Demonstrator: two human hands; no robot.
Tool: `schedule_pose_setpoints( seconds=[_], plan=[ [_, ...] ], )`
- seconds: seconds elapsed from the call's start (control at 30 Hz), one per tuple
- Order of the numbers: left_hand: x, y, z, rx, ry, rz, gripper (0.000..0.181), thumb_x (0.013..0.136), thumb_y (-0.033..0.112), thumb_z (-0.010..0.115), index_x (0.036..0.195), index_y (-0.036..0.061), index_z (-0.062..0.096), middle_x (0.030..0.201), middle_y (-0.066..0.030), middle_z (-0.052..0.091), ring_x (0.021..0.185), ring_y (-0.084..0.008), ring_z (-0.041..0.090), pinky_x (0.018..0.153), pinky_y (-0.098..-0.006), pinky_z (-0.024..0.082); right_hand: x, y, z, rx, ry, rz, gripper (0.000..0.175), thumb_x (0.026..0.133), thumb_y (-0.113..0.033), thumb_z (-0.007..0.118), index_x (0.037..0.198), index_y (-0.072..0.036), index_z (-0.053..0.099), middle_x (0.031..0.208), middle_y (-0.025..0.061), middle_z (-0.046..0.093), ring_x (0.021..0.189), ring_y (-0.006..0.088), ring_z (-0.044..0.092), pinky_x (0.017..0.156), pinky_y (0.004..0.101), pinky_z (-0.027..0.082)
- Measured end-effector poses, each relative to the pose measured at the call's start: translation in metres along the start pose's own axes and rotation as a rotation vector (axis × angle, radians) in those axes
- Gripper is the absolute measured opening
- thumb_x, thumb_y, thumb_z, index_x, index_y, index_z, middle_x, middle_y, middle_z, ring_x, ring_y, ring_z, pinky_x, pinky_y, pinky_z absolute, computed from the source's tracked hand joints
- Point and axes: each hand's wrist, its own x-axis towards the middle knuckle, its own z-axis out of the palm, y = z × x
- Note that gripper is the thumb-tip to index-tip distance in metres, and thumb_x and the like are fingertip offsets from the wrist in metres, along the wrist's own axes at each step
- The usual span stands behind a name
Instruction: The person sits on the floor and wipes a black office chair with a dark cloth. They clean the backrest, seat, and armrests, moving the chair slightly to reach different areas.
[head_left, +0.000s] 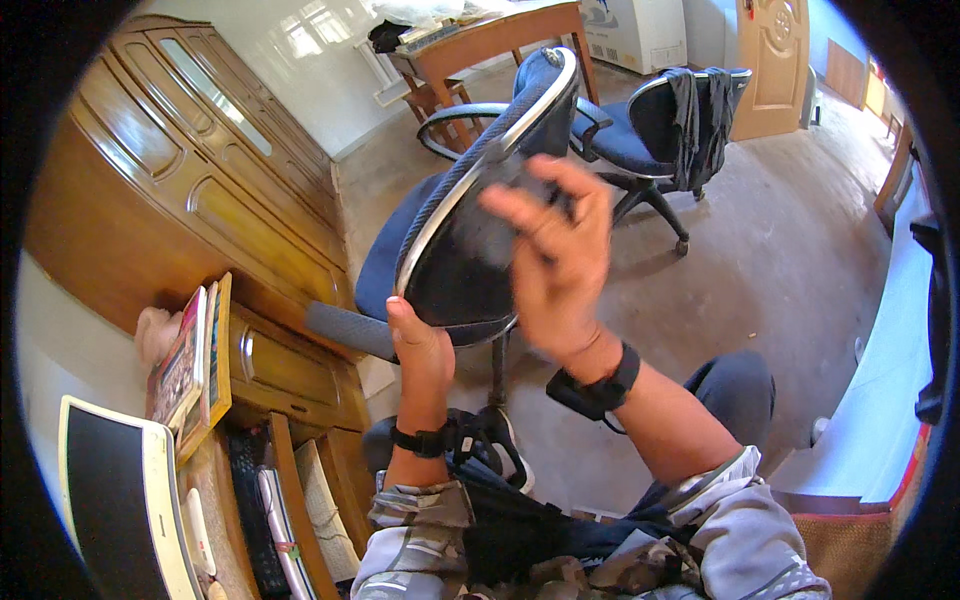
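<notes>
A blue and black office chair (480, 262) stands before me, its backrest tilted in my view and edged with a silvery rim. My left hand (421, 346) grips the lower edge of that backrest, thumb on the rim; its other fingers are hidden. In front of the black rear face is my right hand (562, 262), blurred. Its fingers are spread apart and I see nothing held in them. Whether they touch the backrest I cannot tell. Both wrists carry black straps, the right one with a dark box-like device (592, 390).
Another office chair (637, 135) with dark cloth (686, 120) over its back stands beyond. Behind is a wooden table (487, 49). A wooden wardrobe (202, 157) lines the left. Nearer are a monitor (112, 487) and leaning frames (202, 360). A light-blue surface (862, 397) runs along the right.
</notes>
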Motion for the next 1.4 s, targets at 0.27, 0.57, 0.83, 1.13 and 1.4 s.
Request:
schedule_pose_setpoints(
  seconds=[0.27,0.57,0.83,1.13,1.4],
  plan=[
    [0.001,-0.005,-0.006,0.046,0.047,0.003,0.096,0.108,0.078,0.042,0.16,-0.0021,0.047,0.158,-0.0154,0.059,0.144,-0.0276,0.059,0.128,-0.0412,0.042,-0.039,0.067,0.017,0.058,0.221,0.605,0.05,0.091,0.014,0.066,0.133,-0.01,0.079,0.124,0.0104,0.067,0.116,0.026,0.066,0.106,0.033,0.05],
    [0.0,0.0,-0.001,0.039,-0.008,0.039,0.094,0.11,0.076,0.037,0.163,-0.001,0.043,0.162,-0.0135,0.055,0.147,-0.0277,0.056,0.13,-0.0407,0.039,-0.045,0.028,0.018,0.045,0.129,0.284,0.065,0.086,0.013,0.066,0.146,-0.012,0.072,0.127,0.0155,0.063,0.118,0.0329,0.064,0.106,0.0367,0.051],
    [0.0,-0.006,-0.001,0.004,-0.02,0.034,0.088,0.111,0.072,0.043,0.162,0.0006,0.046,0.16,-0.014,0.057,0.145,-0.0273,0.058,0.129,-0.0416,0.04,-0.049,0.055,0.011,-0.007,0.138,0.584,0.059,0.087,0.015,0.065,0.138,-0.012,0.076,0.123,0.0134,0.067,0.118,0.0303,0.067,0.106,0.0359,0.052],
    [0.0,0.0,0.009,-0.056,-0.027,0.031,0.09,0.108,0.072,0.05,0.16,-0.0006,0.047,0.159,-0.0139,0.058,0.144,-0.0273,0.059,0.129,-0.0441,0.041,-0.037,-0.015,0.007,0.197,-0.022,0.205,0.055,0.079,0.015,0.063,0.122,-0.011,0.083,0.134,0.0181,0.065,0.127,0.0354,0.065,0.111,0.0417,0.051],
    [0.004,-0.008,-0.001,0.0,-0.016,0.015,0.098,0.102,0.079,0.057,0.159,-0.0009,0.047,0.157,-0.0148,0.059,0.143,-0.0266,0.06,0.127,-0.0407,0.044,-0.029,0.091,0.008,0.189,0.197,0.931,0.048,0.093,0.003,0.072,0.14,-0.01,0.078,0.13,0.0111,0.077,0.114,0.0199,0.073,0.103,0.0314,0.054]
  ],
)
